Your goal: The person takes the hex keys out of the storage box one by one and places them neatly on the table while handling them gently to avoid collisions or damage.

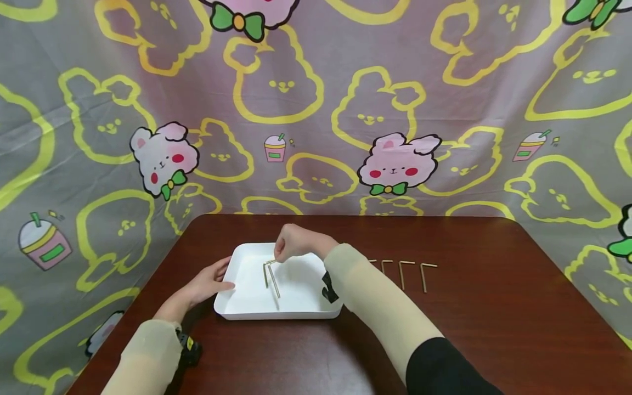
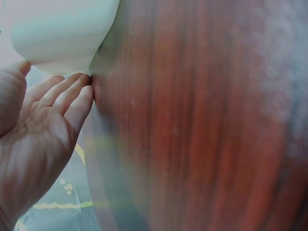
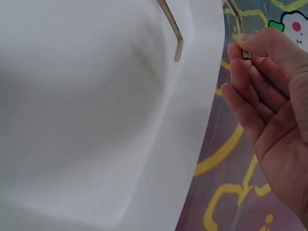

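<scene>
My right hand (image 1: 298,242) pinches the short end of a brass-coloured hex key (image 1: 274,282) between thumb and fingertips, over the white tray (image 1: 306,293). The long leg of that L-shaped key slants down toward the tray floor. Just left of it, inside the tray, lies a second hex key (image 1: 265,277). In the right wrist view the held hex key (image 3: 238,21) sticks out of the fingertips, apart from the other one (image 3: 173,29). At the tray's left side, my left hand (image 1: 206,281) holds the rim, thumb over the edge and fingers along the outer wall.
On the dark brown table (image 1: 494,312), several more hex keys (image 1: 423,278) lie in a row right of the tray, partly hidden by the right forearm. A patterned cloth (image 1: 316,99) hangs behind the table and along its sides.
</scene>
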`<action>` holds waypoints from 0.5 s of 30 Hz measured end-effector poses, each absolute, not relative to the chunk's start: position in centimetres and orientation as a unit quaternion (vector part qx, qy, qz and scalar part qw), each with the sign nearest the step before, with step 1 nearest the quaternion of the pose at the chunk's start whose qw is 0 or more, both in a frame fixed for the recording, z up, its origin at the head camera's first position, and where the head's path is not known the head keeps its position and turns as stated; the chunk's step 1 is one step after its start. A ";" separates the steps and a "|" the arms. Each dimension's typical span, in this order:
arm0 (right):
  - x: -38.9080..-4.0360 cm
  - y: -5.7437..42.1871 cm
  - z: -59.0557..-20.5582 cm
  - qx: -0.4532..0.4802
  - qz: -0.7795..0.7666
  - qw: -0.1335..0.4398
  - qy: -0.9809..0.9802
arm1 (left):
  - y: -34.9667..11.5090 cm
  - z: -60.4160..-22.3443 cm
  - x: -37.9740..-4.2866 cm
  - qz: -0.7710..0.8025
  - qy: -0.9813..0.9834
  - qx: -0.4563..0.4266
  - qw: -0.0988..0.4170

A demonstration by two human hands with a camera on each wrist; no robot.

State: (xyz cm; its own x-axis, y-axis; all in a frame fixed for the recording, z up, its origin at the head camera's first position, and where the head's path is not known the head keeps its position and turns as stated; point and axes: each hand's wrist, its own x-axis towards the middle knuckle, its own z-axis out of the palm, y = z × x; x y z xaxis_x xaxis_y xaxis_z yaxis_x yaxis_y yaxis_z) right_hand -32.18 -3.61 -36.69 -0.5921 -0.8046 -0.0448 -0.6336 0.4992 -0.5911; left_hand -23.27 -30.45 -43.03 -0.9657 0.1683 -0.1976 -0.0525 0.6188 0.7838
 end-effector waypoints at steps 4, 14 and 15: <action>-32.4 -2.5 -36.1 -0.406 -0.277 0.162 0.856 | -30.3 -42.9 -23.1 0.432 0.893 0.026 0.125; -32.4 0.3 -34.4 -0.413 -0.273 0.161 0.854 | -30.4 -43.1 -23.3 0.431 0.894 0.027 0.121; -32.4 0.5 -34.2 -0.414 -0.271 0.159 0.854 | -30.4 -43.1 -23.4 0.429 0.895 0.028 0.121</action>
